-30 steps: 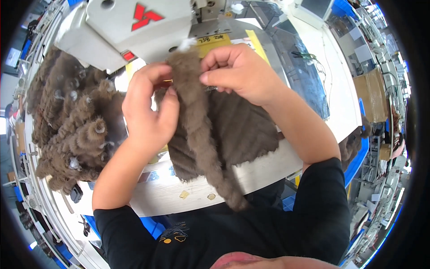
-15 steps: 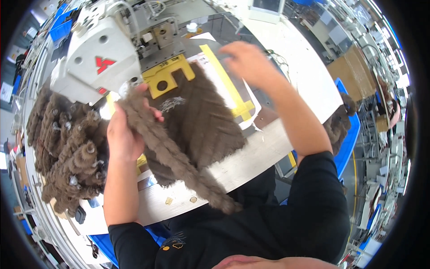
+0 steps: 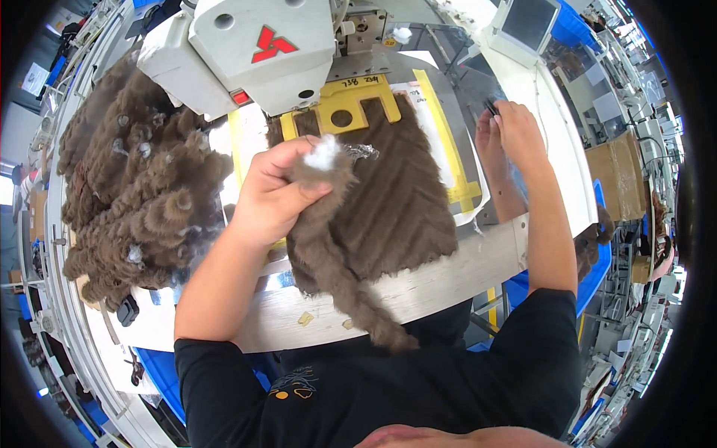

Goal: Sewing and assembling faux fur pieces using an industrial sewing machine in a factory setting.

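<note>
Just below the flat yellow template [image 3: 360, 98], the left hand [image 3: 278, 193] clamps thumb and fingers around a slim, furry brown tube [image 3: 327, 261], fluffy white stuffing [image 3: 323, 154] bulging at the fingertips. Right of the template, the right hand [image 3: 517, 134] pinches a small dark tool [image 3: 491, 107].

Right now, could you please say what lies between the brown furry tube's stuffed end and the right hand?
The head view shows a silvery tangle, flat brown fur panel, white sheet, yellow tape, then grey surface.
</note>
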`<action>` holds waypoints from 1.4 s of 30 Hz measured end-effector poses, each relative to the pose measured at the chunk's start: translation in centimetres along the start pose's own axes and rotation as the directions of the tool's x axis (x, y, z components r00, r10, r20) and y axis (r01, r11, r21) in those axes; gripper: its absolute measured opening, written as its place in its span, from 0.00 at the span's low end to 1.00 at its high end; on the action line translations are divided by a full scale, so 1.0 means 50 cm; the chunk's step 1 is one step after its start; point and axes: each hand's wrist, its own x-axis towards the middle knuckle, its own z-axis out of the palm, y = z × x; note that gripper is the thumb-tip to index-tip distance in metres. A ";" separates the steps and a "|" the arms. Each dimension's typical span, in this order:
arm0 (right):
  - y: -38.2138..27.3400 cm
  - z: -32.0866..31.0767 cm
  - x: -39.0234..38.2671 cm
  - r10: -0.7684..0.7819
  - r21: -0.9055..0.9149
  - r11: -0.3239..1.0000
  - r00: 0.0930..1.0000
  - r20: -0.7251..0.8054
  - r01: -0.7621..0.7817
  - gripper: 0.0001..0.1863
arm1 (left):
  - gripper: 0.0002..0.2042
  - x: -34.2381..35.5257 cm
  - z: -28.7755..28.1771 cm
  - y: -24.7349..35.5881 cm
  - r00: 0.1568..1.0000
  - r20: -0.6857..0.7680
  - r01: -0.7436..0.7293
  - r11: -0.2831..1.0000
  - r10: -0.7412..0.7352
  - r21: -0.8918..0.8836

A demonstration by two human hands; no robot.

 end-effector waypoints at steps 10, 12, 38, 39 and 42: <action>-0.225 -0.179 0.061 -0.065 0.883 0.345 0.931 0.359 -0.317 0.12 | 0.20 -0.006 0.003 -0.006 0.995 -0.086 0.081 0.956 -0.059 0.283; -0.320 -0.200 0.075 -0.246 0.947 0.321 0.966 0.084 0.000 0.13 | 0.21 -0.004 0.021 0.012 0.992 -0.090 0.104 0.961 -0.084 0.254; -0.384 -0.170 0.055 -0.386 0.875 0.433 0.922 -0.034 0.214 0.09 | 0.17 0.008 0.015 -0.009 0.966 0.088 -0.252 0.797 0.245 0.549; -0.382 -0.168 0.053 -0.390 0.873 0.436 0.920 -0.036 0.219 0.09 | 0.17 0.008 0.015 -0.008 0.971 0.091 -0.231 0.783 0.220 0.578; -0.374 -0.187 0.059 -0.364 0.805 0.565 0.930 0.048 0.180 0.09 | 0.18 0.008 0.012 0.002 0.978 0.076 -0.200 0.777 0.194 0.597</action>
